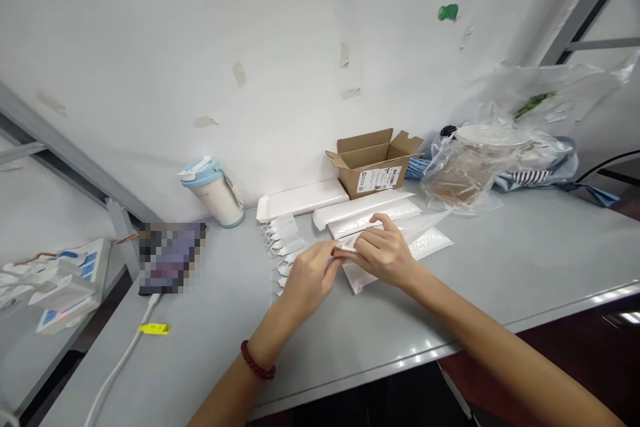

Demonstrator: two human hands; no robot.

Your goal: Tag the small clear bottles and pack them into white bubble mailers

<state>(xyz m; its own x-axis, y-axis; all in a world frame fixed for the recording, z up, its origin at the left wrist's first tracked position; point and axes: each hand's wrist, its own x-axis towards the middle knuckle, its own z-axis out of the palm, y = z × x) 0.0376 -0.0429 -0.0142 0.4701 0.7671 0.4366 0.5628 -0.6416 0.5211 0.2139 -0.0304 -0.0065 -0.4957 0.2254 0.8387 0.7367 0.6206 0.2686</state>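
My left hand and my right hand meet over the table, fingertips pinched together around a small white piece. Fingers cover most of this piece, so its kind is unclear. Under and behind my right hand lie clear plastic bags and white sleeves. Beside my left hand runs a row of small white tags with string loops, partly overlapping. A long flat white packet lies behind the tags.
An open cardboard box stands against the wall. To its right sits a plastic bag holding a round container, near blue cloth. On the left are a tumbler, a blurred phone on a white cable, and a power strip.
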